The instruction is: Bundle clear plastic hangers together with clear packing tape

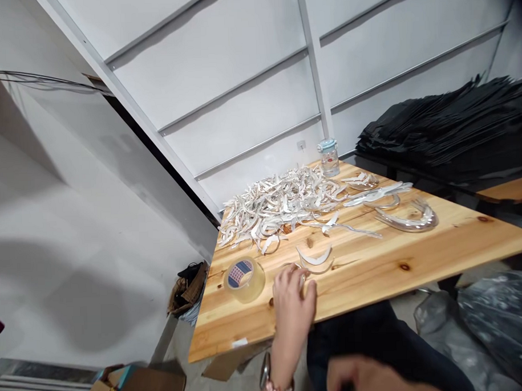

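My left hand [293, 303] rests on the near part of a pale wooden table [375, 277], with a watch and a bracelet on its wrist. Its bent fingertips touch a thin clear curved strip [298, 268]; whether they grip it is hidden. A white crescent piece [315, 256] lies just beyond the fingers. A roll of clear tape [245, 279] stands to the left of the hand. My right hand [364, 380] is low at the bottom edge, over my dark lap, blurred and off the table.
A big heap of white curved strips [278, 206] covers the far left of the table. Clear curved pieces [409, 219] lie to the right, and a small lidded jar [329, 157] stands at the back. Black sheets [451, 126] are stacked at the right. Cardboard [143, 385] lies on the floor.
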The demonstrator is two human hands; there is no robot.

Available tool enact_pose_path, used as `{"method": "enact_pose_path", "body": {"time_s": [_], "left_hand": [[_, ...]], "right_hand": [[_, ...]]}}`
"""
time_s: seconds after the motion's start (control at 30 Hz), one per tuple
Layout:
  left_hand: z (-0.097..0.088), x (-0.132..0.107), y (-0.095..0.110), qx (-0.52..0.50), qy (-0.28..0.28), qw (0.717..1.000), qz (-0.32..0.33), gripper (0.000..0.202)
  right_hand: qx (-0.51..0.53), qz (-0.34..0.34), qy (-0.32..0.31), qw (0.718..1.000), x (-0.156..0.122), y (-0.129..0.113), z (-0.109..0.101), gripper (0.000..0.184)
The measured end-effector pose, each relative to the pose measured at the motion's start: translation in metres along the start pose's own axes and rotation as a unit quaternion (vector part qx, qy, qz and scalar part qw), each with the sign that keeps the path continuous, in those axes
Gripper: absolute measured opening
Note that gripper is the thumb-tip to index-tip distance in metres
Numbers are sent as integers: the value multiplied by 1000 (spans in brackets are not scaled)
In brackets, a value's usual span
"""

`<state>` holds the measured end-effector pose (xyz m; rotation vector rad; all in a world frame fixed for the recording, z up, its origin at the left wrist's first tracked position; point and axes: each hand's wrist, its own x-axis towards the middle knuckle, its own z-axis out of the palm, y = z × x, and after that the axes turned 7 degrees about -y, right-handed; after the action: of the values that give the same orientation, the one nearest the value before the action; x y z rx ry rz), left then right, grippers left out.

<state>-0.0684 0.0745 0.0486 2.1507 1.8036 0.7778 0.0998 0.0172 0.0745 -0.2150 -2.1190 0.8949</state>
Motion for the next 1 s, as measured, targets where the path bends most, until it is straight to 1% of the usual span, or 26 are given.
{"method": "enact_pose_path", "body": {"time_s": [0.07,0.1,0.13,0.17,0.23,0.27,0.33,0.4,0.5,0.6,0.7,0.8,0.93,1.0], "left_hand": [[18,0,5,24,-9,1000,-3,33],[24,0,5,34,-10,999,-4,36],[28,0,6,41,-10,999,-5,37],[30,0,6,45,-10,999,-7,35],[30,0,5,42,-5,999,-16,27],[30,-1,5,36,3,999,-22,23],[30,-3,4,26,29,999,-30,20],[31,-5,3,18,49,998,-33,19],[35,-5,2,5,55,998,-40,18],[38,-5,2,1,54,997,-50,17],[37,-5,2,6,60,997,-43,18],[35,-5,2,9,64,997,-33,28],[35,-7,2,10,60,998,-18,47],[35,-7,1,10,68,998,-13,53]], "right_hand": [[-29,40,20,999,11,34,-26,25],[-56,75,35,995,17,53,-38,25],[-142,133,36,980,22,74,-49,27],[-225,175,23,958,26,93,-57,30],[-252,198,3,947,29,125,-67,30],[-259,206,-3,944,28,137,-69,31],[-256,215,-10,942,24,150,-68,30],[-261,225,-10,939,18,153,-65,30],[-276,235,-6,932,12,151,-60,33],[-295,234,-3,926,13,149,-56,31],[-314,227,5,922,17,148,-54,31],[-330,223,26,917,19,145,-55,33],[-338,216,84,912,18,138,-60,34],[-335,207,102,914,19,134,-60,36]]}}
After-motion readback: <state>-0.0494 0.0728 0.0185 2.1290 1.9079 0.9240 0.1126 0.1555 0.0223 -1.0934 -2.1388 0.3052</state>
